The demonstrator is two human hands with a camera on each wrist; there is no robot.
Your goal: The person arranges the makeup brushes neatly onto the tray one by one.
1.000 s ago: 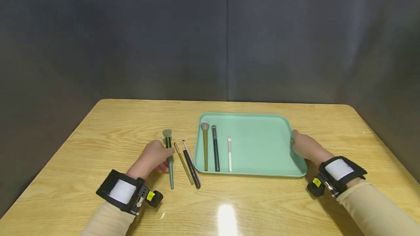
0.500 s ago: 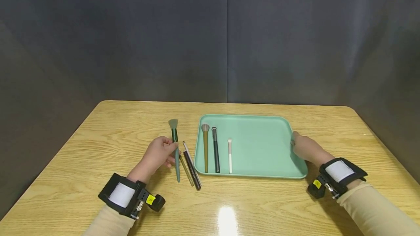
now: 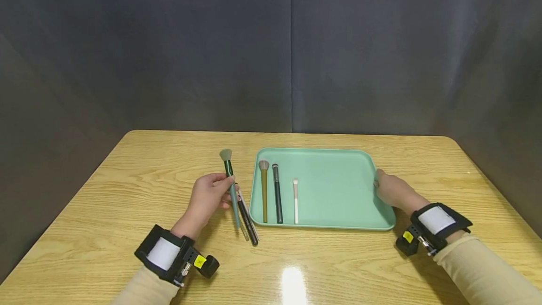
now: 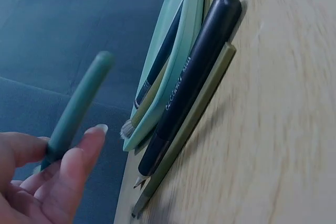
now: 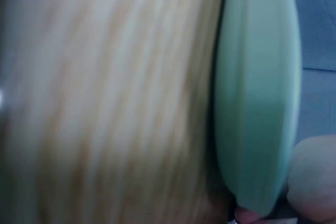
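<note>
The left hand (image 3: 209, 194) pinches the green brush (image 3: 230, 183) partway along its handle, bristles pointing away, lifted off the tabletop (image 3: 127, 187) just left of the tray (image 3: 338, 164). The right hand (image 3: 391, 191) grips the tray's right rim, fingers curled over the edge. In the tray lie three brushes: a tan one (image 3: 264, 192), a dark one (image 3: 277, 193) and a small white one (image 3: 295, 200). A dark pencil (image 3: 247, 215) and a thin olive one (image 4: 184, 135) lie on the tabletop against the tray's left wall, right under the lifted brush. The grip looks light and off-centre, so the brush may well tip or slip from the fingers. Its tail also hangs close over the pencils and could knock them rolling, or catch the tray's rim.
</note>
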